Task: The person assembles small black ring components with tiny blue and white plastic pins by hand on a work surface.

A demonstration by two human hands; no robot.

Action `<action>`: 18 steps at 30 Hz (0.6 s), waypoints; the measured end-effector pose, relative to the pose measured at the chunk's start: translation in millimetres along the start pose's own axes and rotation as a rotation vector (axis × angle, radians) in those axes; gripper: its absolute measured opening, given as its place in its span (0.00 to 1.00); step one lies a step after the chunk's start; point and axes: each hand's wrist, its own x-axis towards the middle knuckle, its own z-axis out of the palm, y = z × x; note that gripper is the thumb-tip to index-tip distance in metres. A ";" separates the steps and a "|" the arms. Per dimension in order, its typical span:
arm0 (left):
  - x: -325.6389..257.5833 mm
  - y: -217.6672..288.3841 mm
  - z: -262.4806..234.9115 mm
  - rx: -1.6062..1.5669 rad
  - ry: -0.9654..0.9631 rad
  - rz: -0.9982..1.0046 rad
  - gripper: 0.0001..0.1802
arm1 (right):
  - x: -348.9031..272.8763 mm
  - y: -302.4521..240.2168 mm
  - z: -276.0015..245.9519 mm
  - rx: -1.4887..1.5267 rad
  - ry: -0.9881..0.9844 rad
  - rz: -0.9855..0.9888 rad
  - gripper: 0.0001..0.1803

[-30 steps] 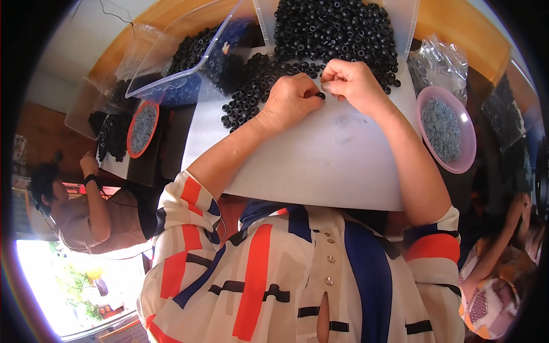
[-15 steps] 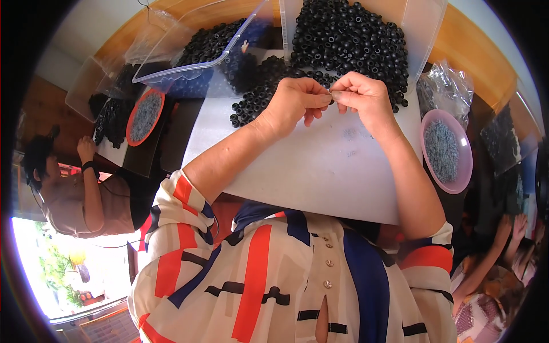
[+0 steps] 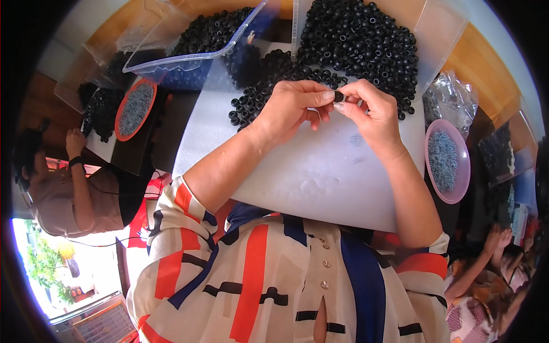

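Note:
Over the white work surface (image 3: 297,177), my two hands meet in front of a heap of black round pieces with holes. My left hand (image 3: 290,110) pinches one small black ring-shaped piece (image 3: 338,96) between thumb and index finger. Against the other side of that piece, the thumb and index finger of my right hand (image 3: 373,114) are closed. Whether anything smaller is between the fingertips I cannot make out. Loose black pieces (image 3: 247,106) lie just beyond my left wrist. A few tiny grey-blue bits (image 3: 356,139) are scattered below my right hand.
A clear bin (image 3: 440,43) of black pieces stands ahead, a clear tub (image 3: 171,66) left of it. A pink bowl (image 3: 464,183) at right and an orange bowl (image 3: 118,117) at left hold small grey-blue bits. People work at both sides; plastic bags (image 3: 457,100) lie right.
My right fingers have shifted slightly and the black piece now shows more between my fingertips. The view has moved a little; the co-worker's arm at left remains raised.

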 end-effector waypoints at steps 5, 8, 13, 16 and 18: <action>0.2 -3.3 -4.4 0.123 -0.014 0.028 0.10 | -4.0 3.3 5.4 -0.201 -0.041 -0.174 0.12; 1.5 2.9 -7.1 0.281 -0.055 0.048 0.09 | -1.3 -1.1 3.8 -0.221 -0.050 -0.202 0.13; 9.6 0.7 -18.5 0.337 0.001 0.039 0.08 | 11.7 0.9 -12.8 -0.259 -0.115 -0.051 0.10; 12.0 2.6 -18.1 0.228 0.051 -0.001 0.09 | 12.8 25.9 -23.5 -0.783 -0.081 -0.149 0.09; 12.5 1.0 -18.8 0.225 0.023 -0.013 0.09 | 9.6 32.0 -16.3 -1.076 -0.148 -0.158 0.08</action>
